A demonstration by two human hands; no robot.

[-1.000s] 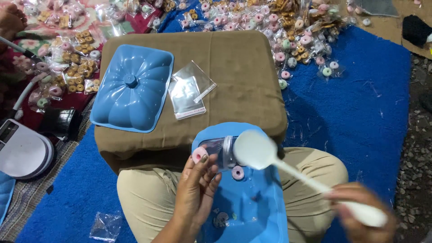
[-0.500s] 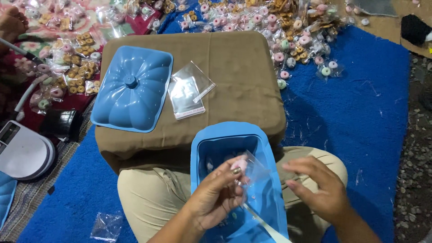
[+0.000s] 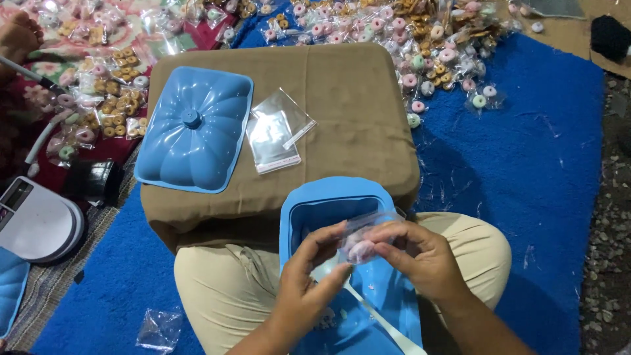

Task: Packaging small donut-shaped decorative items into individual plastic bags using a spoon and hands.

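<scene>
the blue tub [image 3: 297,217] and its lid [image 3: 194,128] look like smooth, slightly glossy plastic. the clear bags [image 3: 276,128] are shiny film. brown cushion cover [image 3: 355,112] is matt cloth; blue mat [image 3: 526,164] seems fuzzy, perhaps carpet.

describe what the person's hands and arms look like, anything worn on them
Both are bare: the left hand and right hand wear no gloves, and no rings, watch or bracelet can be seen. The forearms, as far as they are in view, are uncovered, with no sleeve showing. Fingernails look short and unpainted. Below them are beige trousers.
</scene>
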